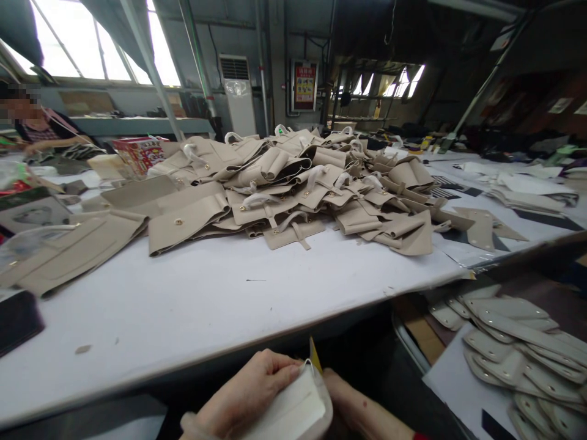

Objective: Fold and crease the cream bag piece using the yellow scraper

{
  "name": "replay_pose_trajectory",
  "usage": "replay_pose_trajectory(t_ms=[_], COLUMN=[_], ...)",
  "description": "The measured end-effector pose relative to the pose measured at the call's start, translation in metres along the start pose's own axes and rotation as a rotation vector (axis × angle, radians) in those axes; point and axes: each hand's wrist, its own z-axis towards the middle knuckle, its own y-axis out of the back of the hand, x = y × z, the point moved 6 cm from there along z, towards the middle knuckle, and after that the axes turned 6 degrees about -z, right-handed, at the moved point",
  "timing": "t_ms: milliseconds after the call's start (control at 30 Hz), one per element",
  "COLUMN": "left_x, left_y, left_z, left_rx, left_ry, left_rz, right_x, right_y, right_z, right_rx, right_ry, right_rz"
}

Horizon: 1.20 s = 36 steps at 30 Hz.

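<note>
My left hand [257,386] is closed round a cream-white flap-like leather piece [298,408] with rounded corners, below the table's front edge. Its thumb presses on the upper end of the piece, where the edge curls up. My right hand [337,391] is at the far right side of that piece, its fingers mostly hidden behind it. A thin pointed yellow piece [314,355] sticks up from between the two hands and appears gripped by the right one; what kind of thing it is I cannot make out.
Beige leather bag parts [275,189] with metal fittings lie heaped on the white table [206,287]. Several white flaps with studs [518,342] are stacked low at the right. A dark wallet-like item [18,321] lies far left. Another person [46,131] works at the back left.
</note>
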Motion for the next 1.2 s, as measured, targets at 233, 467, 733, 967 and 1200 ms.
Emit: replay_pose_trajectory(t_ms=[233,467,733,967,1200], left_x=[0.002,0.003,0.009,0.010,0.005], left_y=[0.003,0.002,0.011,0.008,0.003], left_z=[0.001,0.001,0.007,0.009,0.008], left_rx=[-0.002,-0.008,-0.173,-0.138,-0.117], left_ry=[0.002,-0.013,-0.005,-0.044,-0.067], left_rz=[0.021,0.002,-0.033,-0.045,-0.039], right_x=[-0.001,0.093,0.142,0.153,0.154], right_y=[0.106,0.079,0.047,0.033,0.031], right_z=[-0.031,-0.033,-0.006,0.000,0.003], right_rx=[0.033,0.557,-0.002,0.057,0.061], right_ry=[-0.062,0.058,0.525,0.772,0.843], right_rz=[-0.233,-0.880,-1.388,-1.532,-1.573])
